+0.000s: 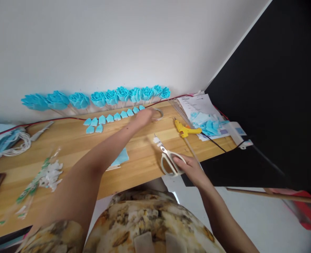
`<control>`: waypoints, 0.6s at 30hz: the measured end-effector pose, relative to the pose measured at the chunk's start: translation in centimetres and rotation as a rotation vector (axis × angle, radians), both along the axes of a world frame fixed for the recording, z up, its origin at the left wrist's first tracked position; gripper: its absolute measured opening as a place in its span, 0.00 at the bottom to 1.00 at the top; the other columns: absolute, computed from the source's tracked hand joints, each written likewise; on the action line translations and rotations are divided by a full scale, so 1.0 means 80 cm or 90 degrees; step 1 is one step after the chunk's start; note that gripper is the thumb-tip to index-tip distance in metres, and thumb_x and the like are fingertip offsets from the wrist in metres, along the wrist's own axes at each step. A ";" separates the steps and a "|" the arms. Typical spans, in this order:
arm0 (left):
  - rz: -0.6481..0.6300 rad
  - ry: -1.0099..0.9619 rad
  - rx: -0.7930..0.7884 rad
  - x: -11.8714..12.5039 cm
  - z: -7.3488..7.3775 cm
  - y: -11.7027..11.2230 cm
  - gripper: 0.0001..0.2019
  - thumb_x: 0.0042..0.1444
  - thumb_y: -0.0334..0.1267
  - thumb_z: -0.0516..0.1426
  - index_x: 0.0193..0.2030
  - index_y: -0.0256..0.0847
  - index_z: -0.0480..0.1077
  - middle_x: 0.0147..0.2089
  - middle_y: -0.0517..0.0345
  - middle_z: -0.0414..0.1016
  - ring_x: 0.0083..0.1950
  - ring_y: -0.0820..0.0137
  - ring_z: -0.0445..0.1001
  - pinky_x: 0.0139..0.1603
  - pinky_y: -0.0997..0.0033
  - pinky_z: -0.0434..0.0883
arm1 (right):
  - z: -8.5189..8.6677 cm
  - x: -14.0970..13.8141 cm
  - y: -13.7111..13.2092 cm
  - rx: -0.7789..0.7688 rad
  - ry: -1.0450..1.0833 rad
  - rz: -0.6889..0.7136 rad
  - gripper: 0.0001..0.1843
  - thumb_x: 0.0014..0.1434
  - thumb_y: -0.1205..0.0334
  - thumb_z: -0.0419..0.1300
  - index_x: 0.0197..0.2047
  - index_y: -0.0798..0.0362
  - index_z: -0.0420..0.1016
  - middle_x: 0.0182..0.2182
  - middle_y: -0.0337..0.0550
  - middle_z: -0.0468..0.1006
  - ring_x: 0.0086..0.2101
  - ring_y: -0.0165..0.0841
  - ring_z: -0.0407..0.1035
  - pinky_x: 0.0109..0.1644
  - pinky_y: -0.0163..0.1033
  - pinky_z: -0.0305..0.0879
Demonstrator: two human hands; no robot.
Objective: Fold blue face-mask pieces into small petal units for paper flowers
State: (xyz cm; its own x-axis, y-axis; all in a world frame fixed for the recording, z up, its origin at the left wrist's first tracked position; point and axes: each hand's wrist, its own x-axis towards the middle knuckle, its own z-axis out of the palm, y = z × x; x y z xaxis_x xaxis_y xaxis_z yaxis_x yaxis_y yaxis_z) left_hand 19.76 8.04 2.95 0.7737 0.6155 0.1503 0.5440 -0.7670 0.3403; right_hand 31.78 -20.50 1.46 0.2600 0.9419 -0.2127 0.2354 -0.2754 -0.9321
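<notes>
My left hand [144, 116] reaches far across the wooden table [73, 147] to a roll of clear tape [158, 113] and touches it; the fingers are blurred. Just left of it lies a row of small blue folded petals [112, 117]. My right hand [191, 168] rests at the table's front edge with its fingers on the handles of white scissors [168, 158], which lie on the table with the blades pointing away. A blue cloth piece [121, 157] lies under my left forearm.
Several blue fabric roses on sticks [100, 98] lean against the white wall. A yellow glue gun [185, 130] lies right of the tape, beside papers with blue scraps [206, 123]. White cord [15, 147] and plastic packets [43, 175] sit at the left. A black panel [276, 105] stands right.
</notes>
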 end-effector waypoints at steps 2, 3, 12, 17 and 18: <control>0.030 -0.031 0.013 -0.017 0.018 0.002 0.20 0.65 0.39 0.58 0.62 0.36 0.73 0.61 0.42 0.76 0.59 0.56 0.74 0.58 0.60 0.69 | -0.003 -0.005 0.024 0.034 -0.034 0.009 0.24 0.59 0.44 0.62 0.48 0.53 0.84 0.42 0.46 0.85 0.40 0.39 0.77 0.44 0.41 0.72; 0.052 -0.068 0.019 -0.027 0.028 0.002 0.20 0.65 0.39 0.57 0.62 0.37 0.72 0.61 0.43 0.76 0.60 0.56 0.74 0.59 0.60 0.68 | -0.005 -0.009 0.037 0.046 -0.036 0.003 0.24 0.58 0.45 0.62 0.49 0.53 0.83 0.42 0.46 0.85 0.40 0.38 0.77 0.44 0.41 0.72; 0.009 -0.265 0.007 -0.174 0.094 -0.096 0.16 0.64 0.30 0.49 0.44 0.36 0.79 0.46 0.52 0.82 0.47 0.67 0.77 0.51 0.68 0.70 | -0.014 -0.015 0.105 0.109 -0.393 -0.021 0.16 0.63 0.55 0.58 0.40 0.53 0.85 0.41 0.50 0.85 0.42 0.41 0.77 0.48 0.43 0.70; -0.054 -0.349 -0.113 -0.247 0.084 -0.190 0.11 0.63 0.29 0.52 0.36 0.40 0.76 0.32 0.59 0.78 0.33 0.72 0.74 0.35 0.74 0.68 | 0.016 0.038 0.176 0.098 -0.468 -0.151 0.19 0.66 0.56 0.54 0.47 0.55 0.83 0.43 0.53 0.85 0.43 0.42 0.77 0.51 0.45 0.69; -0.040 -0.360 -0.137 -0.258 0.078 -0.206 0.11 0.63 0.29 0.52 0.35 0.40 0.75 0.31 0.60 0.77 0.32 0.72 0.74 0.35 0.74 0.68 | 0.022 0.049 0.196 0.066 -0.486 -0.183 0.18 0.66 0.56 0.55 0.48 0.54 0.84 0.44 0.51 0.85 0.44 0.41 0.77 0.51 0.43 0.69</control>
